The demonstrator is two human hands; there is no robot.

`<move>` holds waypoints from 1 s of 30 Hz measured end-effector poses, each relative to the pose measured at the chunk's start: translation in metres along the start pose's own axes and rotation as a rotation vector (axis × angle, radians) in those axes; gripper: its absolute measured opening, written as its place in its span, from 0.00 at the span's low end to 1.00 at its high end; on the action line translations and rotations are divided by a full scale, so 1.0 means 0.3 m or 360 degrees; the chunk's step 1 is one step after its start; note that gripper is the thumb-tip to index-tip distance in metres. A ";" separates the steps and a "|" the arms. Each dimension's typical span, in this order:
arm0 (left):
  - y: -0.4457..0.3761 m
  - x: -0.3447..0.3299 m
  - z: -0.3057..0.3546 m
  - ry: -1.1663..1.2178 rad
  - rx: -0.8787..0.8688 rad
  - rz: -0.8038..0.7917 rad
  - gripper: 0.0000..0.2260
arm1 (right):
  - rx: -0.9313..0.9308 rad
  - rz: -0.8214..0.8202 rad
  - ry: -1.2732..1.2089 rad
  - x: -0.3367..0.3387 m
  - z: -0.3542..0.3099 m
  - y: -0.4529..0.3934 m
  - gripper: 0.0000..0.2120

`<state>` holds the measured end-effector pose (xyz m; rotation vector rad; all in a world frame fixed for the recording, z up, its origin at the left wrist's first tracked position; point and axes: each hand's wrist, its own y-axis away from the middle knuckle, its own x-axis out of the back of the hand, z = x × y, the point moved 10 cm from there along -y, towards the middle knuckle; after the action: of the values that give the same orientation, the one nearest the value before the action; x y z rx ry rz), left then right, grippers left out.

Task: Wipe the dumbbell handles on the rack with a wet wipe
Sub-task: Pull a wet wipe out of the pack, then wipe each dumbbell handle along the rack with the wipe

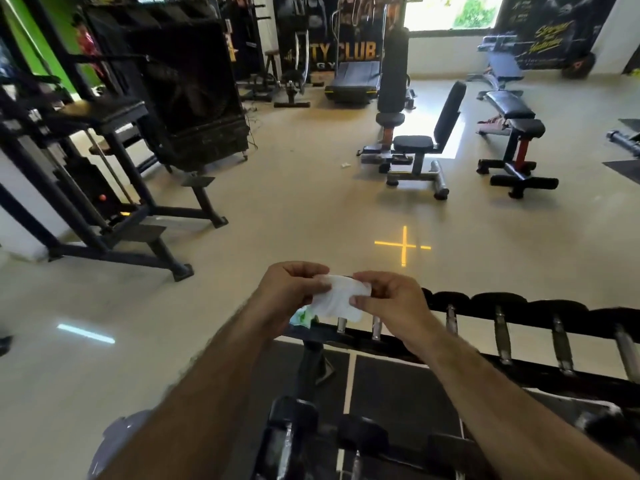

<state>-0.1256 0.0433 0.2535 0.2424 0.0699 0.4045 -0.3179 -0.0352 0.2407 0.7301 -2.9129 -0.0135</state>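
White wet wipe (337, 297), creased and partly unfolded, is held at lower centre of the frame between both hands, above the left end of the dumbbell rack (519, 370). Left hand (289, 289) has fingers curled, pinching the wipe's left edge between thumb and fingertips; a green-and-white packet (303, 317) shows just below this hand, its hold not discernible. Right hand (391, 299) pinches the wipe's right edge between thumb and forefinger, remaining fingers loosely bent. Both forearms extend from the bottom edge, converging upward. Chrome dumbbell handles (502, 332) sit in a row on the rack, running toward the right edge, untouched by the wipe.
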 end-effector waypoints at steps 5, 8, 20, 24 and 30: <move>0.019 -0.012 0.046 -0.0613 -0.0229 0.0168 0.11 | 0.0140 -0.0021 0.0486 0.048 -0.025 -0.009 0.07; 0.044 -0.029 0.099 -0.1112 -0.0420 0.0322 0.03 | 0.0073 -0.0034 0.0271 0.053 -0.016 -0.015 0.04; -0.018 -0.143 0.112 -0.0288 0.0012 -0.0492 0.13 | -0.0188 -0.0124 -0.0649 0.024 -0.060 -0.045 0.08; -0.064 -0.140 0.074 -0.0023 0.0134 -0.0428 0.13 | -0.0561 -0.0146 -0.1157 -0.009 0.024 -0.035 0.25; -0.115 -0.121 -0.033 0.0232 0.0258 -0.0186 0.16 | 0.0254 0.0520 0.0193 0.079 0.009 -0.019 0.29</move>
<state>-0.1470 0.0003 0.2362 0.3670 0.2593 0.3001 -0.3363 -0.0514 0.2410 0.2549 -2.9002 0.2890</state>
